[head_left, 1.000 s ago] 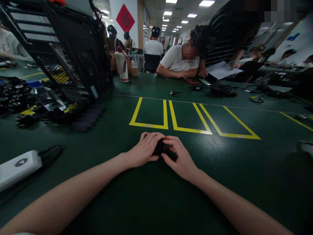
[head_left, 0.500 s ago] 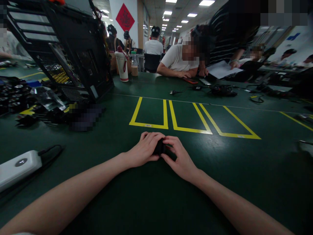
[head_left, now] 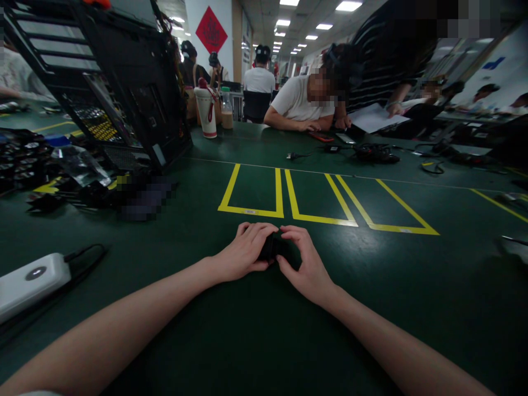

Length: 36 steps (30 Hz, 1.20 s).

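Note:
A small black object rests on the dark green table just in front of me; its dark surface hides what kind of thing it is. My left hand is wrapped over it from the left, with the fingers across its top and the thumb at its near side. To the right of it is my right hand, thumb and fingers apart in a curve. A narrow gap shows between those right fingertips and the black object.
Yellow tape outlines mark the table beyond my hands. A black computer case leans at left, near a plastic bottle. A white power strip or box lies front left. Black cables and a person in white are across the table.
My right hand has drawn slightly to the right, its fingertips leaving the black object and its fingers spreading. The left hand stays on the object.

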Each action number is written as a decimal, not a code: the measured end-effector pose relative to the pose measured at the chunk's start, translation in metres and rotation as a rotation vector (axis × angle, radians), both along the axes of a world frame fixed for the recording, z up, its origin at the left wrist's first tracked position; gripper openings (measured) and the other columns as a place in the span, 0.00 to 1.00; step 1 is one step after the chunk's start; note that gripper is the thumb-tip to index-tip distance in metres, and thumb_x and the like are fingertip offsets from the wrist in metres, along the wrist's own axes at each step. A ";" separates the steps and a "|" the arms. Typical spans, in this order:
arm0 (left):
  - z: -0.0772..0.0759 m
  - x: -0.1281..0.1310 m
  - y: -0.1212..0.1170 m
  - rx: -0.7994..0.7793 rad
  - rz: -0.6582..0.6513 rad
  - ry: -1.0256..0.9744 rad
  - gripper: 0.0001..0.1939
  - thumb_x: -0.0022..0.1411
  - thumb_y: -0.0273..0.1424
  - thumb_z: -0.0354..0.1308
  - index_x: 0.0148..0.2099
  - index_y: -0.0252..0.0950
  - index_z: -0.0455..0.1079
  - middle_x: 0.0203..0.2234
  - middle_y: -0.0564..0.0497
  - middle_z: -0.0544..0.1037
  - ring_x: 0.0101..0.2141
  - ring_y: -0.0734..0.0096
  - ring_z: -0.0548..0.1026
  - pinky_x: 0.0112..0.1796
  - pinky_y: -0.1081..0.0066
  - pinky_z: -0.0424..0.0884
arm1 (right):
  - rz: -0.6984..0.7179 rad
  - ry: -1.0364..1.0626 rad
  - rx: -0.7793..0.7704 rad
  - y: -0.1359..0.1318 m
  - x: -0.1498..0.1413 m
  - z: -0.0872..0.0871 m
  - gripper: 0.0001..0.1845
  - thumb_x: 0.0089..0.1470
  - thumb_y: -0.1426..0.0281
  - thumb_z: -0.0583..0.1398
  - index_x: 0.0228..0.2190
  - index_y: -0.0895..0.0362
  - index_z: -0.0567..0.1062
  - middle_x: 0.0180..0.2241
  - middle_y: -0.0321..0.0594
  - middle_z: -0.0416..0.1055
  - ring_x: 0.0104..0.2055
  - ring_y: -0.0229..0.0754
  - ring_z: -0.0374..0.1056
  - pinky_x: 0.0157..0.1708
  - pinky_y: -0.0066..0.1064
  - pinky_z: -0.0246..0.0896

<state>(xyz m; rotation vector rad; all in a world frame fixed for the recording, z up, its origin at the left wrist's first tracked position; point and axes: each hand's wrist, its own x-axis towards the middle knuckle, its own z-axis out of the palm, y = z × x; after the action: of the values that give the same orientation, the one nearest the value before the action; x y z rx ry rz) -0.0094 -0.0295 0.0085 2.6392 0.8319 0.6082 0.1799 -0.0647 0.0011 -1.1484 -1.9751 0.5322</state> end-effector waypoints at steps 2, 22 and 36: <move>0.000 0.001 0.000 -0.015 0.014 -0.005 0.32 0.54 0.30 0.57 0.58 0.38 0.45 0.53 0.42 0.60 0.54 0.55 0.58 0.53 0.53 0.51 | -0.037 -0.009 -0.031 0.002 0.000 -0.001 0.22 0.47 0.77 0.56 0.44 0.54 0.59 0.47 0.44 0.57 0.51 0.47 0.57 0.52 0.45 0.57; -0.013 0.034 0.035 -0.244 0.347 -0.164 0.32 0.50 0.38 0.62 0.55 0.36 0.53 0.48 0.43 0.66 0.49 0.55 0.65 0.49 0.54 0.61 | -0.292 -0.113 -0.161 0.015 -0.001 -0.008 0.20 0.49 0.75 0.54 0.46 0.57 0.60 0.47 0.46 0.58 0.50 0.48 0.62 0.47 0.43 0.64; 0.028 -0.028 -0.141 -0.354 -0.009 0.051 0.33 0.51 0.31 0.62 0.57 0.42 0.51 0.48 0.46 0.64 0.48 0.59 0.64 0.49 0.57 0.61 | 0.129 -0.014 -0.327 -0.147 -0.017 0.017 0.26 0.46 0.80 0.58 0.46 0.53 0.60 0.49 0.43 0.59 0.53 0.45 0.58 0.54 0.44 0.55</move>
<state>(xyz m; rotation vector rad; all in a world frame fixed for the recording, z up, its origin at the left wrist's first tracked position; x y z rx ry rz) -0.0373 -0.1708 0.0367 2.3426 0.8541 0.3544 0.1630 -0.2121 0.0181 -1.2250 -2.0337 0.9442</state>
